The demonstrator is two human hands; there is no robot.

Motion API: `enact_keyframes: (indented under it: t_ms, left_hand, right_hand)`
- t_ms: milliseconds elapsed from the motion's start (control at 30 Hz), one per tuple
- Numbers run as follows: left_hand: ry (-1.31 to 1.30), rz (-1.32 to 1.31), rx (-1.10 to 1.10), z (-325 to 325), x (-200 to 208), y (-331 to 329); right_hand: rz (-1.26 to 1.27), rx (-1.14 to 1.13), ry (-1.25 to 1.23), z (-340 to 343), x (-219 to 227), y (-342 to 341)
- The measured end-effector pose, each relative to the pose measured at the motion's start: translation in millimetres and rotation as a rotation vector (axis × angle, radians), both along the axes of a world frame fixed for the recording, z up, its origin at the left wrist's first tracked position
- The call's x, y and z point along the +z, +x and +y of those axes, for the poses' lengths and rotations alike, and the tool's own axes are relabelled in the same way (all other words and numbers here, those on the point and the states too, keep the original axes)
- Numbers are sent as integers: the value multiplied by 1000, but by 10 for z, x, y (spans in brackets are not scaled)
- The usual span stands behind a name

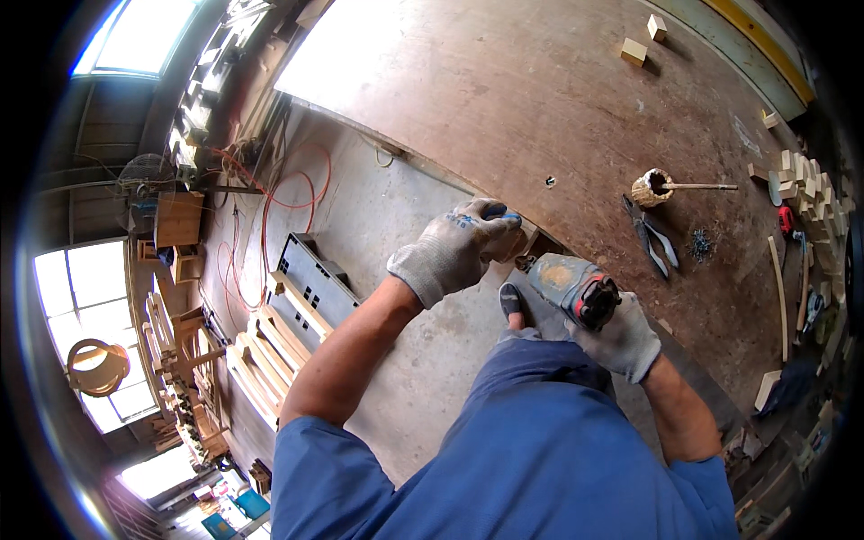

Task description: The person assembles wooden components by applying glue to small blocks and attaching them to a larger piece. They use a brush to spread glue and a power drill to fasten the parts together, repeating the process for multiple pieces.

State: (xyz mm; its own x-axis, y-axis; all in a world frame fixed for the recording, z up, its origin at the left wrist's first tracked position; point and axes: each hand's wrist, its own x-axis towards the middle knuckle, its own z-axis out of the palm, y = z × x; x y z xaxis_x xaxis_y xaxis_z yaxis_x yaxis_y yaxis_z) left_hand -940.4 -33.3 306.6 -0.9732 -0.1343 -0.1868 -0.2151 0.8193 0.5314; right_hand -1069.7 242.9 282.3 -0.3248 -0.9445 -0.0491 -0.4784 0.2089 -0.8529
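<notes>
Workshop's brown bench (504,99) edge: left hand (459,243) fingers clamped there, right hand (621,337) fingers clamped on grinder (571,288)

The person wears a grey knitted work glove on each hand. The left hand (459,245) has a glove with a ribbed cuff at the wrist, blue printing across the back and a blue coating at the fingertips. The right hand (621,337) has a matching grey glove with a similar ribbed cuff. Both forearms are bare up to short blue sleeves. The blue work clothing covers the shoulders and runs down over the legs, and a dark shoe (511,301) shows below.
</notes>
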Motion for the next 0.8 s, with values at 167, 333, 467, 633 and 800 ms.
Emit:
enact_keyframes:
  t_ms: [167,333,467,633,800]
  left_hand:
    - [-9,-2,0,-2,-19,-3]
    - [-11,-2,-1,7,5,-5]
    - [-11,-2,-1,3,21,-9]
    - [-19,16,-9,-5,-26,-8]
    - [-13,22,2,4,-29,7]
  right_hand:
    - [-35,-17,19,-20,-37,37]
    - [4,17,43,13,-53,30]
    - [-31,9,91,0,9,27]
    - [-64,-4,46,-4,-3,38]
    - [18,-16,68,34,-86,65]
